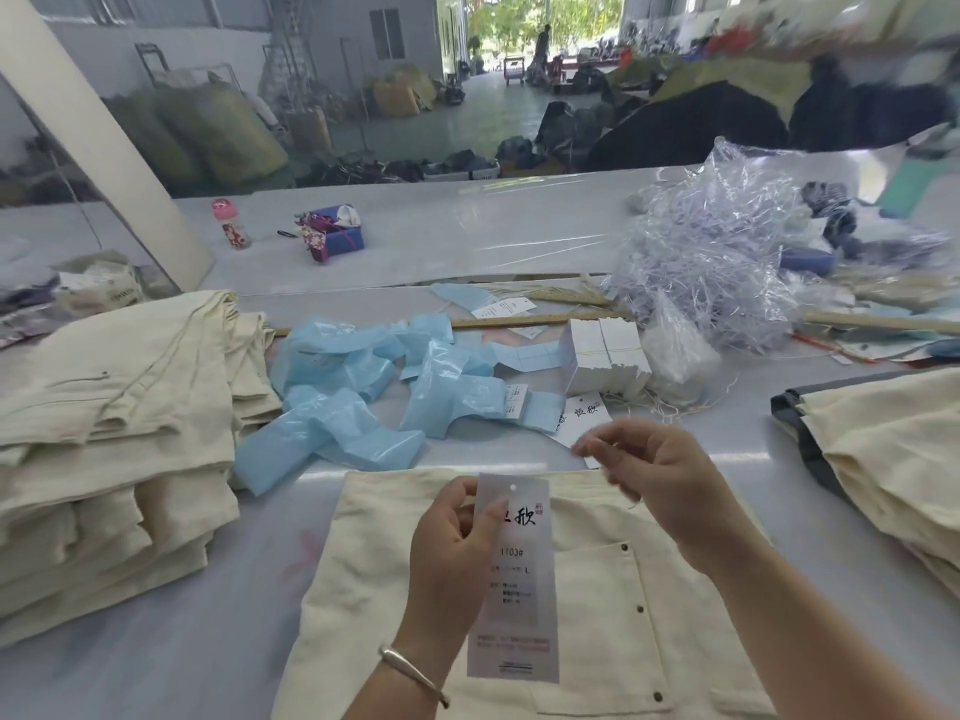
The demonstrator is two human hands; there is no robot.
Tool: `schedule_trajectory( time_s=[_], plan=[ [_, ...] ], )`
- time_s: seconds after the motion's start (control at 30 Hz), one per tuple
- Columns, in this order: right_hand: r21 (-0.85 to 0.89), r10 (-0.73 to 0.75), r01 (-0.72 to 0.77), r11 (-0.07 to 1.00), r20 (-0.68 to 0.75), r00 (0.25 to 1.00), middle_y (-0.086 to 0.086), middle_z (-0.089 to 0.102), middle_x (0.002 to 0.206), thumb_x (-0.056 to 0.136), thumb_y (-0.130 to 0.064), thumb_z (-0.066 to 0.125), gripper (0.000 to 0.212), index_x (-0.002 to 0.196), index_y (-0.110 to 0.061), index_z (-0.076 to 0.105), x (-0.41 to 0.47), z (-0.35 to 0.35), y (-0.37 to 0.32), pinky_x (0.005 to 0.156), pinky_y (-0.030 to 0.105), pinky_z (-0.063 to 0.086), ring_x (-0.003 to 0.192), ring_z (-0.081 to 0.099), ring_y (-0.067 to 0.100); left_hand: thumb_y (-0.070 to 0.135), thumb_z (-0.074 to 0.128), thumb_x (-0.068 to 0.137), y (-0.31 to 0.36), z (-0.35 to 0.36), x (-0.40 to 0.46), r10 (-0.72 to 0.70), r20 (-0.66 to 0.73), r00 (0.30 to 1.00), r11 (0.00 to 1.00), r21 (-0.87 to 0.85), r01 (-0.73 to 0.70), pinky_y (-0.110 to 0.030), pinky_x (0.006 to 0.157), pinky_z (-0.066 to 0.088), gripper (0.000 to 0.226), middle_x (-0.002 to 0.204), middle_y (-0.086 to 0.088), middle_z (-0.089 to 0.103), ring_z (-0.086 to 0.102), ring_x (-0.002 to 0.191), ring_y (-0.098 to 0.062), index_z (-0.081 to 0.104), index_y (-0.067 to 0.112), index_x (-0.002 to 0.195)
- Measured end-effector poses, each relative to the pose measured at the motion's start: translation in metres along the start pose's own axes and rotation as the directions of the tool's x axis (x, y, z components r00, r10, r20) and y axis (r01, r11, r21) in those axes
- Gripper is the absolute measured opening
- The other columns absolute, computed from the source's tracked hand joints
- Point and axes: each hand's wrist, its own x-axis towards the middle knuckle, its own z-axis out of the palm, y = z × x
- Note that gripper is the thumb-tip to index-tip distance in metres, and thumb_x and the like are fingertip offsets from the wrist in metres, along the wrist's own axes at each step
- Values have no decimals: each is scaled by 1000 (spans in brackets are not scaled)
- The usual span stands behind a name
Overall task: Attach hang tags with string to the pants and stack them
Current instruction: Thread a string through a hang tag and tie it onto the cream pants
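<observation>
A cream pair of pants lies flat on the table right in front of me, with a riveted pocket facing up. My left hand holds a long white hang tag upright above the pants, its punched hole at the top. My right hand hovers just right of the tag's top, thumb and fingers pinching a thin string that is barely visible. A stack of folded cream pants sits at the left. More folded cream pants lie at the right edge.
Crumpled blue plastic bags lie beyond the pants. A bundle of white tags stands behind them, with loose tags and strings nearby. A clear bag of shredded plastic sits at the back right. Wooden rulers cross the table.
</observation>
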Motion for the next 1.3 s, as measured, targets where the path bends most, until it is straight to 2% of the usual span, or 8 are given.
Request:
schedule_trajectory(
  time_s=[0.1, 0.3, 0.5, 0.67, 0.9, 1.03, 1.13, 1.3],
  plan=[
    [5, 41, -42, 999, 172, 984, 3, 61, 58, 89, -9, 65, 15, 75, -6, 71, -24, 28, -10, 48, 16, 35, 49, 44, 9, 14, 67, 90, 7, -6, -7, 126, 12, 992, 989, 72, -126, -32, 61, 52, 8, 72, -7, 71, 65, 65, -22, 66, 12, 82],
    [-440, -33, 44, 897, 33, 999, -8, 52, 50, 85, -22, 70, 25, 61, -18, 64, -36, 60, -11, 54, 31, 37, 51, 42, 7, 19, 68, 90, 18, -17, -16, 217, 121, 969, 969, 95, -229, -30, 62, 57, 6, 77, 0, 74, 72, 71, -16, 70, 24, 88],
    [-511, -4, 1, 859, -4, 1000, -2, 57, 59, 86, -20, 66, 22, 66, -12, 64, -37, 65, -13, 62, 39, 45, 60, 48, 13, 26, 60, 89, 19, -24, -20, 280, 210, 937, 942, 126, -310, -30, 70, 57, 17, 88, 6, 74, 71, 81, -15, 73, 34, 98],
    [-311, 33, -30, 950, 4, 999, -12, 51, 48, 87, -11, 67, 23, 65, -16, 69, -43, 69, -14, 51, 21, 34, 50, 41, 3, 36, 56, 90, 18, -24, -21, 268, 233, 935, 954, 75, -292, -33, 73, 56, 19, 91, 4, 74, 69, 86, -17, 73, 30, 96],
    [122, 140, -147, 982, 63, 988, 3, 49, 48, 88, -7, 65, 19, 70, -1, 70, -54, 63, -2, 45, 16, 30, 47, 37, 12, 23, 66, 80, 20, -22, -10, 33, 315, 949, 985, -170, 22, -37, 77, 46, 18, 80, -15, 69, 60, 80, -28, 73, 7, 82],
    [138, 206, -215, 967, 75, 976, 6, 58, 53, 86, -12, 67, 18, 72, -1, 71, -60, 51, 3, 44, 15, 30, 43, 37, 10, 22, 66, 81, 18, -10, -10, 55, 334, 941, 998, -8, -55, -22, 68, 47, 9, 71, 0, 68, 59, 70, -12, 71, 18, 74],
    [-22, 180, -185, 982, -149, 972, -9, 65, 62, 83, -14, 73, 3, 81, -16, 74, -60, 40, 7, 50, 18, 35, 45, 42, 3, 8, 65, 90, 13, 3, -6, 129, 301, 945, 953, 226, -202, -16, 66, 43, 17, 67, 11, 65, 56, 65, -2, 65, 17, 75],
    [-31, 92, -102, 994, -249, 964, -8, 59, 56, 82, -7, 71, 26, 101, -26, 69, -61, 13, 8, 46, 20, 36, 46, 42, 13, 6, 61, 92, 21, 33, -2, 222, 323, 920, 883, 333, -330, -16, 65, 44, 18, 71, 5, 65, 61, 69, -7, 60, 17, 78]
  ],
)
